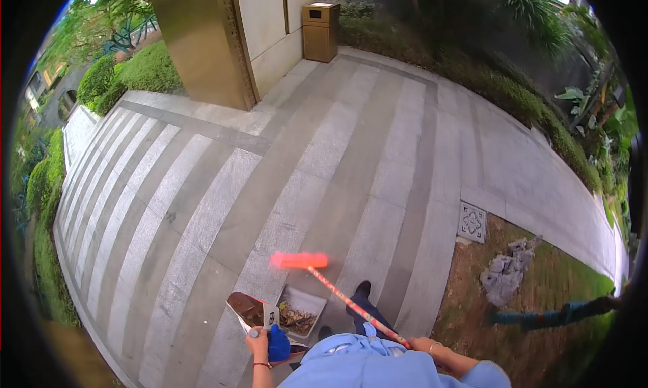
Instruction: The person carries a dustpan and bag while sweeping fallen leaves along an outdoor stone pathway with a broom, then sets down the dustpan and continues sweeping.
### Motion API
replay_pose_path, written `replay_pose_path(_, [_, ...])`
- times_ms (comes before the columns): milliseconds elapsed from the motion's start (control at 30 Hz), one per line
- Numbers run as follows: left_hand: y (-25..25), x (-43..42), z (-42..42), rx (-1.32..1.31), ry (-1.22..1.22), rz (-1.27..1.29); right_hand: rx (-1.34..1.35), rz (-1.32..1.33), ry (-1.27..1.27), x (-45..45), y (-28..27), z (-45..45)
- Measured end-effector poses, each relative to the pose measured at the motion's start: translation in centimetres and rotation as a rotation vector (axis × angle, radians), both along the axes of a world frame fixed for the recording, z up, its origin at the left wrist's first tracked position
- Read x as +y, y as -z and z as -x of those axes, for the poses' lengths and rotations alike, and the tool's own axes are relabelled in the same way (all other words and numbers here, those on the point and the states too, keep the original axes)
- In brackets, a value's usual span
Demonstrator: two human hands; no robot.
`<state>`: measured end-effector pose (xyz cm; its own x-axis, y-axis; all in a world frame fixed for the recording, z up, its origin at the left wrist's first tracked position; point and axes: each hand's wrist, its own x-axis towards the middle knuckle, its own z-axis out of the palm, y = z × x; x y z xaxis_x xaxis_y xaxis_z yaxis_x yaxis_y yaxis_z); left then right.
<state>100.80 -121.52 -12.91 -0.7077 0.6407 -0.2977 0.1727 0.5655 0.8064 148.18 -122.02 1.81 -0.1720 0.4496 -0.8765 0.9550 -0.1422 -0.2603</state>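
Note:
My left hand (257,342) is closed around the top of a dustpan handle (254,333), low in the view. Beside it are a brown and white dustpan (246,308), a blue item (278,344) and a pale bin (307,303) with dry leaves and debris inside. My right hand (420,345) grips the end of a broom's patterned pole (358,308). The pole slants up and left to a red broom head (299,260), blurred, over the striped paving, left of my dark shoe (364,289).
A gold bin (320,32) stands by a gold pillar (202,44) at the top. Hedges (526,104) edge the paving (324,179). At the right are a square drain cover (472,222), a grey rock (507,272) and a wrapped green trunk or pole (557,316).

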Motion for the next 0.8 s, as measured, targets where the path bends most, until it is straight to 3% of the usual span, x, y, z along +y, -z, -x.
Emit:
replay_pose_path(33, [-3.7,2.4,-1.4,-0.037,-0.037,0.018,-0.071,-0.027,0.006,2.0,-1.3,0.6])
replay_pose_path(100, [-2.4,4.7,-1.4,-0.039,-0.096,-0.013,-0.134,-0.093,0.027,6.2,-1.9,0.2])
replay_pose_path(233, [-3.0,9.4,-2.3,-0.048,-0.142,0.008,-0.184,-0.232,0.122,13.5,3.1,-4.3])
replay_pose_path(333, [-7.9,14.0,-4.8,-0.124,-0.205,-0.084,-0.211,-0.252,0.26,17.3,7.7,-8.4])
replay_pose_path(433, [-9.8,17.5,-4.7,-0.094,-0.225,-0.111,0.098,-0.184,0.748,13.6,21.6,-13.1])
replay_pose_path(467, [-11.1,18.8,-5.0,-0.111,-0.247,-0.11,0.164,0.044,0.98,13.8,20.3,-12.8])
replay_pose_path(533, [-12.1,21.2,-4.7,-0.108,-0.277,-0.114,0.037,-0.055,1.04,11.6,21.8,-11.8])
replay_pose_path(567, [-12.4,22.9,-5.0,-0.148,-0.301,-0.128,-0.034,-0.237,0.914,11.0,23.3,-11.3])
replay_pose_path(633, [-13.2,25.6,-5.0,-0.224,-0.343,-0.143,-0.032,-0.25,0.967,13.1,21.5,-9.3])
replay_pose_path(800, [-10.4,34.6,-2.8,-0.184,-0.359,-0.137,-0.051,-0.3,0.99,26.2,22.8,-7.9])
